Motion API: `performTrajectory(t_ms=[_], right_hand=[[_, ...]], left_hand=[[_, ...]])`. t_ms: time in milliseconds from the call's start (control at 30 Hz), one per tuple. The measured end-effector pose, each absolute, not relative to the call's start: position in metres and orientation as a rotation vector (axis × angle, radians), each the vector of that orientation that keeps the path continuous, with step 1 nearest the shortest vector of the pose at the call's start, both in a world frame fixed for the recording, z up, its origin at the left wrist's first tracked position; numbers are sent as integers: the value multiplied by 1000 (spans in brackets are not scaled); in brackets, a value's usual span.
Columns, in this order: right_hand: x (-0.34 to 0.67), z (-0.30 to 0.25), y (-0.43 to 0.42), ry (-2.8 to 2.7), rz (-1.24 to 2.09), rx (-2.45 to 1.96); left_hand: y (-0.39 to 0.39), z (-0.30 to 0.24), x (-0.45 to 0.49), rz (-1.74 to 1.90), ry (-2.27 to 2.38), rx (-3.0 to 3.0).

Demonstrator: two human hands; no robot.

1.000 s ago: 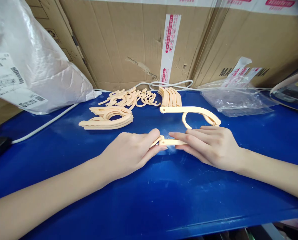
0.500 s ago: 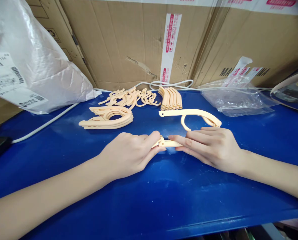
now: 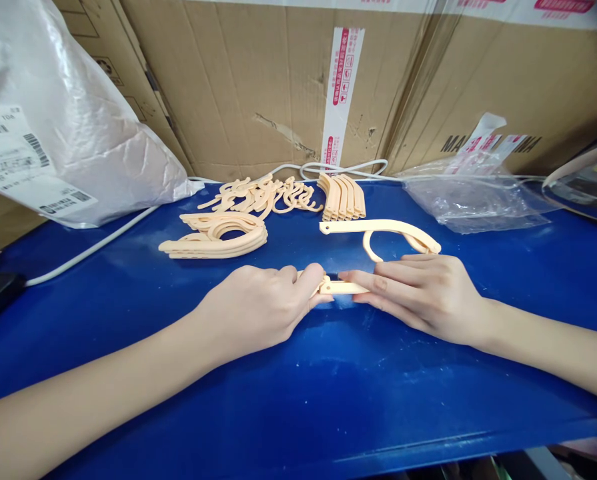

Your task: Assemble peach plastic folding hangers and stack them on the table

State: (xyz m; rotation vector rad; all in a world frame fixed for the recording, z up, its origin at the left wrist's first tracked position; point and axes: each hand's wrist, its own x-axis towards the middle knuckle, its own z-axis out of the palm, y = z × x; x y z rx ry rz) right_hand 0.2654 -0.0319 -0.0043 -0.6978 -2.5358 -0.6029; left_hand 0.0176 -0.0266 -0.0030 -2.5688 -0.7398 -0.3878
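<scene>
Between my two hands is a cream plastic folding hanger piece point(image 3: 343, 287), held low over the blue table. My left hand point(image 3: 263, 307) pinches its jointed left end between thumb and fingers, which cover much of it. The fingers of my right hand point(image 3: 423, 297) are closed on the straight arm to the right of the joint. Just beyond my right hand lies a hanger point(image 3: 373, 227) with a curved hook and a long arm. Behind my left hand sits a stack of folded hangers point(image 3: 218, 247).
On the blue table point(image 3: 298, 413), hanger hooks point(image 3: 263, 195) lie in a loose pile beside a row of hanger arms point(image 3: 342, 198). Cardboard boxes point(image 3: 258, 80) stand behind, with a white cable point(image 3: 345, 165) along them. A silvery parcel point(image 3: 73, 120) is left; a clear plastic bag point(image 3: 458, 200) is right.
My left hand's grip has shifted slightly at the joint, with the thumb a little further over it. My right hand has barely moved.
</scene>
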Motion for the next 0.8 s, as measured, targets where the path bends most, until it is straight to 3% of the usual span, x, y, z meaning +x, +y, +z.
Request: performTrajectory(t_ms=[333, 800], right_hand=[[265, -6, -30, -2592, -489, -720], [266, -8, -28, -2597, -84, -760]], left_hand=[[-28, -2, 18, -267, -710, -2499], [-26, -2, 17, -227, -629, -2438]])
